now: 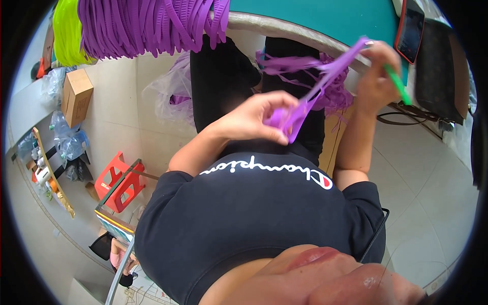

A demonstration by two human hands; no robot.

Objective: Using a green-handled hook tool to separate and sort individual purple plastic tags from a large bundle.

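My left hand (256, 118) pinches the lower end of a purple rubbery strap piece (301, 118) in front of my shirt. From there the piece runs up and to the right, drawn out between my hands. My right hand (378, 76) closes on its upper end near the table edge, blurred by motion. A thin green stick-like tool (398, 85) also sticks out of my right fist; its kind cannot be made out. Loose purple strips (335, 96) hang and heap beyond my hands, over my lap.
Many purple straps (147, 25) and yellow-green straps (67, 33) hang over the edge of the green table (305, 15). A phone in a red case (409, 30) and a dark brown bag (441, 71) are at right. A cardboard box (77, 96) and red stool (119, 185) stand left.
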